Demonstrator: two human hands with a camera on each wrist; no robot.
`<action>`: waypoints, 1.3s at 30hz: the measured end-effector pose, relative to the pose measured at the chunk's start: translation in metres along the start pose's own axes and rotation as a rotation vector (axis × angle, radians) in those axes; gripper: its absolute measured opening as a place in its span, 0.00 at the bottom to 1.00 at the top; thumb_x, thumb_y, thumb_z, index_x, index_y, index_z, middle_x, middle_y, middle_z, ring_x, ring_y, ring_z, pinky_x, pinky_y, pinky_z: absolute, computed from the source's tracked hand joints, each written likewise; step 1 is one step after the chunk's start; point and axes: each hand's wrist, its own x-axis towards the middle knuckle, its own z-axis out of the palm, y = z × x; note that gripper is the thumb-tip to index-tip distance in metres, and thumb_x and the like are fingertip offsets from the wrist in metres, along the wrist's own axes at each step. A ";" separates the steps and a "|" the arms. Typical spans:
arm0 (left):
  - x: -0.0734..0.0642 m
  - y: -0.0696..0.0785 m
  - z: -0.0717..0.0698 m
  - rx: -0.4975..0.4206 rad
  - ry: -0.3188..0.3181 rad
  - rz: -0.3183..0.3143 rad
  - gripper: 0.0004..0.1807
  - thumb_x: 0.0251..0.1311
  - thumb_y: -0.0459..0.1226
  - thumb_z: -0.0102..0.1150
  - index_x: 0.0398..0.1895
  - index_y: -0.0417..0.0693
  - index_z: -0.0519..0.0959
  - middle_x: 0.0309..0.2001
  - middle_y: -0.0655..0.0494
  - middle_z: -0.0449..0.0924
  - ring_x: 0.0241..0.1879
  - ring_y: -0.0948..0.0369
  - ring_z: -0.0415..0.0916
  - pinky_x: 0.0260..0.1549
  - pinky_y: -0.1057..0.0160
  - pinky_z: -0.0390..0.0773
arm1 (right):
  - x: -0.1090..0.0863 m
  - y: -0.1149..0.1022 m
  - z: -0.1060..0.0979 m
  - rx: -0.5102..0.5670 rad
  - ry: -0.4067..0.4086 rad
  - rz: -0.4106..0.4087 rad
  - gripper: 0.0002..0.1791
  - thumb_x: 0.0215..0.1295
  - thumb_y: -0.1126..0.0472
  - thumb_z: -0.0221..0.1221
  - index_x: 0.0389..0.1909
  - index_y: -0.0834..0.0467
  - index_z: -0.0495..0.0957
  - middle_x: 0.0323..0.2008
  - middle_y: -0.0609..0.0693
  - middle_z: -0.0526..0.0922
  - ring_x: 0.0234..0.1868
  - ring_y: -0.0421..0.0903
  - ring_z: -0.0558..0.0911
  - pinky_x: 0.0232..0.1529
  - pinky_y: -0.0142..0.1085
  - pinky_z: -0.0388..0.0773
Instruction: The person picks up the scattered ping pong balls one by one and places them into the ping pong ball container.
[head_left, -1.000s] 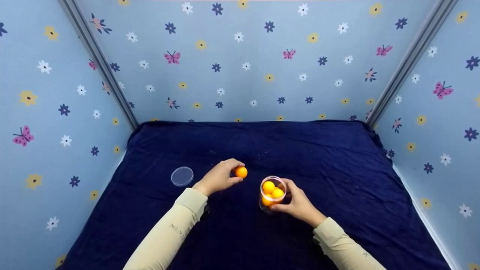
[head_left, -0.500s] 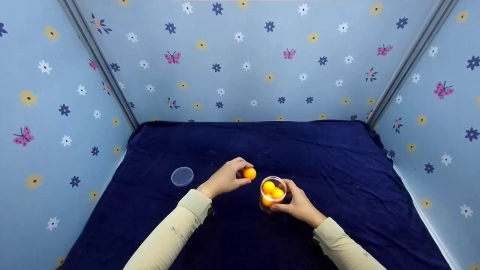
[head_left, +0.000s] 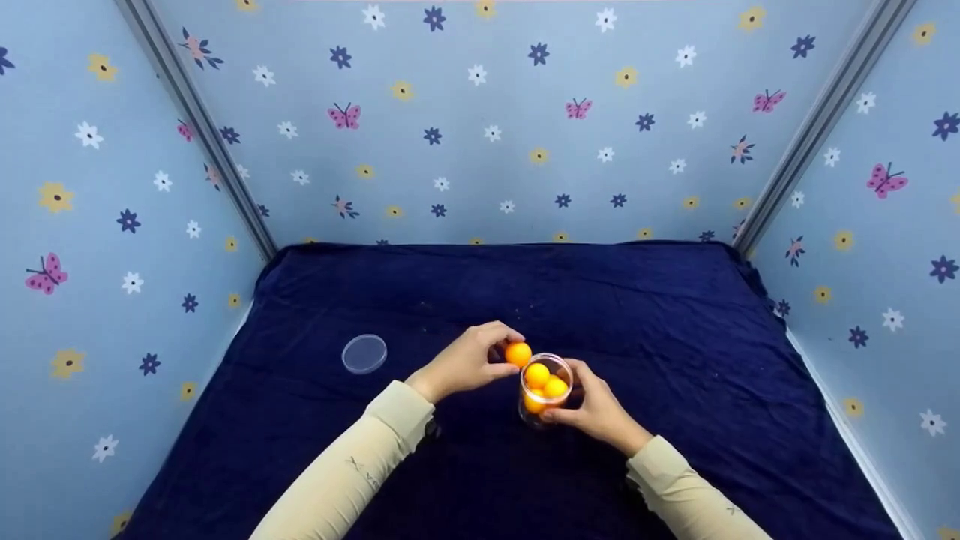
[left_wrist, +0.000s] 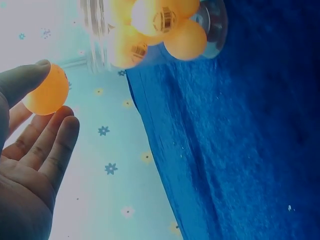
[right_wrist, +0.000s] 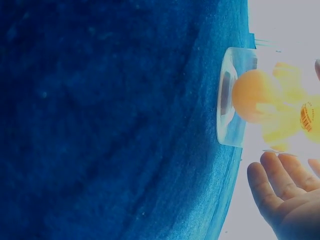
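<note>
Between thumb and fingertips my left hand (head_left: 469,360) pinches an orange ping-pong ball (head_left: 518,354), held just left of the rim of a clear plastic jar (head_left: 545,418). In the left wrist view that ball (left_wrist: 47,91) is apart from the jar (left_wrist: 215,30). Several more orange ping-pong balls (head_left: 555,386) fill much of the jar, some with dark print on them. My right hand (head_left: 600,409) grips the jar from its right side, thumb in front and fingers behind. The jar stands upright on the cloth with its mouth uncovered.
A round clear lid (head_left: 364,354) lies flat on the dark blue cloth (head_left: 660,315), left of my left hand. Flower-patterned walls (head_left: 480,120) enclose the cloth at the back and both sides, with grey metal posts (head_left: 202,135) in the corners.
My left hand has carried the pinched ball rightward, from a gap away to beside the jar's rim. The right hand, the jar and the lid have stayed in place.
</note>
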 end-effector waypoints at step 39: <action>0.014 0.004 0.030 0.136 -0.192 -0.031 0.19 0.68 0.43 0.75 0.57 0.43 0.87 0.49 0.50 0.87 0.45 0.47 0.86 0.45 0.65 0.80 | -0.002 -0.027 -0.002 0.003 0.013 -0.004 0.45 0.47 0.72 0.84 0.66 0.74 0.73 0.51 0.64 0.88 0.48 0.54 0.87 0.48 0.62 0.87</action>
